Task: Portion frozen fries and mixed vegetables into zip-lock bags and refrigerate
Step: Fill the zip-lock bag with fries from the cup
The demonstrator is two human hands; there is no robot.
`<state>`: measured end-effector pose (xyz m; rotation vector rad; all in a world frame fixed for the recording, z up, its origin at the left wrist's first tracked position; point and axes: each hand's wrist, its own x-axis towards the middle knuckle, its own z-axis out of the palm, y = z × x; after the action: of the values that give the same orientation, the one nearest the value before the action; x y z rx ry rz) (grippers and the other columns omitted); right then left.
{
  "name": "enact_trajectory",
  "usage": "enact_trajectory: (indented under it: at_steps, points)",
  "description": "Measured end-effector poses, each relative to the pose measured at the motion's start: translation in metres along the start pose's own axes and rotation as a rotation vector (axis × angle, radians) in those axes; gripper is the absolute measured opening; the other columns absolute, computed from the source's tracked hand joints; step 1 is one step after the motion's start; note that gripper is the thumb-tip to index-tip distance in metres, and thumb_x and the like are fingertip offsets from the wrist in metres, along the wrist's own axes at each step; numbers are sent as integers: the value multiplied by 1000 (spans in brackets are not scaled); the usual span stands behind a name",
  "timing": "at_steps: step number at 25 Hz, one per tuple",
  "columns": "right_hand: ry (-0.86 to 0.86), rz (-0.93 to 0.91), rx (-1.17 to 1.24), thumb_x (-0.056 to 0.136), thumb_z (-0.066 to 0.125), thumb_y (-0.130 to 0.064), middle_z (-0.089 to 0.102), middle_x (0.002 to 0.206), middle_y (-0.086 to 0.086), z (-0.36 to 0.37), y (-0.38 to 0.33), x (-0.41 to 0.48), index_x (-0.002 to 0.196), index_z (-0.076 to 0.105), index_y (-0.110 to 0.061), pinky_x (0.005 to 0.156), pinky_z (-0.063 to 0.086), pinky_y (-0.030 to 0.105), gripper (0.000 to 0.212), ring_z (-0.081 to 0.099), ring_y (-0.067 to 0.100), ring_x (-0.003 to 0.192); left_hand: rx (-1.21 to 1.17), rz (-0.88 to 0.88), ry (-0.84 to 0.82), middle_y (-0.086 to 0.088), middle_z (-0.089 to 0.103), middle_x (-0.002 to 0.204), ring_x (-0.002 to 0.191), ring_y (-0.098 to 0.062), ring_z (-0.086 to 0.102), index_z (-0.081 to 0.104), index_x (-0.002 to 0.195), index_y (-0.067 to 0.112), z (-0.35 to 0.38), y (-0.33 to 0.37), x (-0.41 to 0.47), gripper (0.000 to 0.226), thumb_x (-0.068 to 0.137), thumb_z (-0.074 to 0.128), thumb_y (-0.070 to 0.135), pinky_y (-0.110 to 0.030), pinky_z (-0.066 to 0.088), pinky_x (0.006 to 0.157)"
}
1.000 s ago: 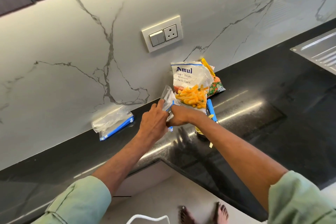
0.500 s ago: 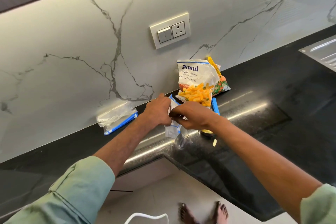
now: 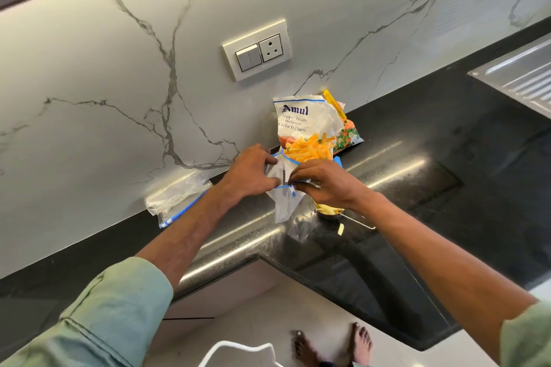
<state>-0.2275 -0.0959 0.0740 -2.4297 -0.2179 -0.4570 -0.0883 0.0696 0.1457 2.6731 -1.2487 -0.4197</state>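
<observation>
Holding a clear zip-lock bag (image 3: pixel 281 202) by its blue-edged mouth, both hands are working low over the black bench (image 3: pixel 447 173).

- Left hand (image 3: pixel 253 171) is gripping the mouth's 9 o'clock side, fingers curled over the film.
- Right hand (image 3: pixel 325 182) is pinching the blue zip strip at the 3 o'clock side.
- The mouth is looking parted and the bag empty.
- The bag's long axis is running 12 to 6, with its bottom hanging toward the bench's front edge. I cannot tell whether it is touching.
- Amul French fries packet (image 3: pixel 304 125) is leaning on the marble wall at 12 to 1 o'clock from the hands, just behind them, top cut open.
- Mixed vegetables packet (image 3: pixel 347 135) is lying at the fries packet's 3 o'clock, partly tucked behind it.
- A steel cup (image 3: pixel 328 213) with fries in it is sitting under the right wrist, and one loose fry (image 3: pixel 340 228) is lying at its 5 o'clock.
- Spare zip-lock bags (image 3: pixel 176 197) are lying at 9 o'clock, well apart from the left hand.

Judgement: the filling is turning on the cup. The right hand is nearer it, so the left would be keeping the mouth up while the right is scooping.
</observation>
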Motion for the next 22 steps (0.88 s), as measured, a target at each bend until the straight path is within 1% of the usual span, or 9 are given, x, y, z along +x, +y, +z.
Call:
enact_trajectory:
  at_steps: [4, 6, 8, 11, 13, 15, 18, 20, 22]
  points:
    - [98, 30, 73, 89, 79, -13, 76, 110, -2, -2, 0, -6, 105, 81, -15, 85, 57, 40, 16, 68, 14, 103, -71, 119, 43, -3, 63, 135, 111, -17, 62, 75, 122, 13, 2, -2, -3, 56, 79, 73, 48, -33, 51, 97]
    - [157, 61, 92, 88, 81, -21, 72, 121, -4, -6, -2, -14, 110, 79, -19, 97, 54, 35, 22, 64, 12, 117, -85, 122, 51, -2, 71, 117, 85, -8, 60, 79, 113, 13, 2, -5, -3, 53, 71, 67, 43, -20, 47, 79]
    - [286, 117, 116, 89, 80, -25, 68, 128, -5, -8, -4, -25, 117, 76, -20, 105, 49, 32, 29, 61, 13, 124, -46, 126, 54, -1, 70, 89, 67, -11, 55, 80, 95, 15, 5, -7, -1, 40, 63, 64, 33, -25, 47, 64]
    - [347, 503, -42, 96, 70, -46, 71, 117, -4, -4, 14, -53, 120, 69, -21, 91, 57, 39, 35, 65, 14, 108, 113, 102, 10, 0, 62, 81, 77, -28, 61, 70, 87, 11, 10, -7, 2, 36, 57, 59, 27, -36, 52, 66]
    - [92, 912, -234, 94, 57, -70, 73, 106, 0, 5, 32, -79, 118, 65, -18, 78, 59, 41, 57, 69, 20, 94, 171, 80, -34, -2, 56, 87, 85, -31, 59, 57, 82, 9, 15, -2, 4, 29, 58, 60, 24, -34, 42, 65]
    - [-186, 1153, -307, 88, 47, -85, 70, 93, 1, 16, 43, -103, 102, 62, -16, 71, 56, 37, 72, 66, 19, 80, 182, 82, -61, -4, 53, 93, 93, -32, 57, 43, 82, 15, 24, 3, 7, 29, 65, 67, 14, -33, 36, 69]
    - [-226, 1210, -102, 89, 48, -83, 70, 82, 0, 24, 51, -113, 90, 64, -18, 70, 57, 35, 67, 67, 16, 73, 168, 61, -99, -9, 57, 115, 108, -31, 55, 51, 99, 13, 39, 6, 16, 36, 71, 74, 13, -34, 41, 80]
    - [-142, 1193, 144, 98, 54, -67, 73, 79, -1, 25, 54, -110, 92, 70, -18, 73, 59, 35, 52, 68, 13, 69, 180, 59, -112, -8, 57, 121, 113, -30, 55, 54, 110, 11, 47, 11, 22, 44, 72, 77, 16, -35, 42, 85]
    - [-28, 1158, 323, 105, 55, -49, 71, 73, -2, 23, 49, -105, 99, 74, -15, 65, 55, 29, 39, 61, 10, 60, 194, 52, -132, -7, 57, 124, 115, -30, 54, 55, 115, 10, 54, 16, 25, 48, 74, 79, 17, -35, 41, 85]
